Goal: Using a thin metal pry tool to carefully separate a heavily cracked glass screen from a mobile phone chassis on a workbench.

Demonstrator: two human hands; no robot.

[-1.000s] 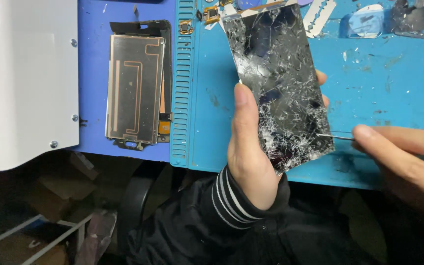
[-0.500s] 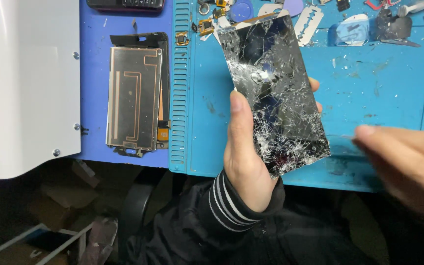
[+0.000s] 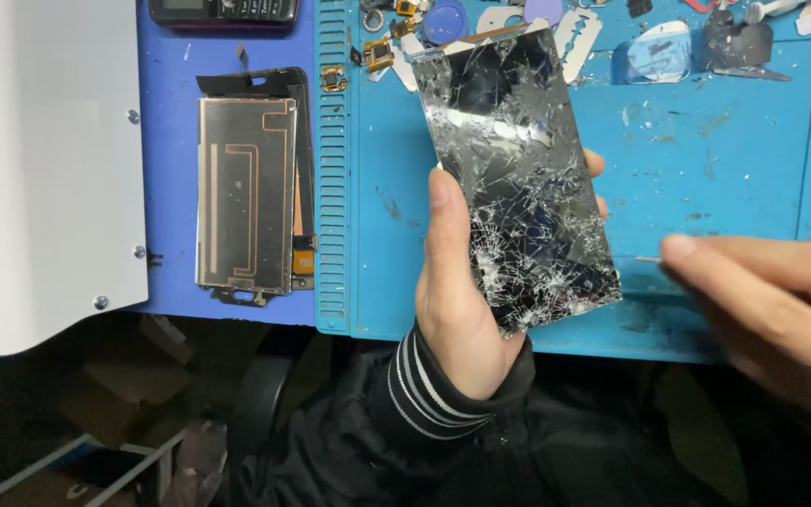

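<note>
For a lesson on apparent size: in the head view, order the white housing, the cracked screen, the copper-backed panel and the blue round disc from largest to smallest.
1. White housing, cut off by the frame.
2. Cracked screen, held up in the left hand, so nearness enlarges it.
3. Copper-backed panel; real order against the screen is unsure.
4. Blue round disc.

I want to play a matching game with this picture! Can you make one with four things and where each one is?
Things:
1. cracked phone screen
2. copper-coloured panel
3. white machine casing
4. thin metal tool

Places:
A. flat on the dark blue mat
B. at the far left edge
C. held up in the left hand
D. at the fingers of the right hand

Pairs: 1-C, 2-A, 3-B, 4-D
</note>
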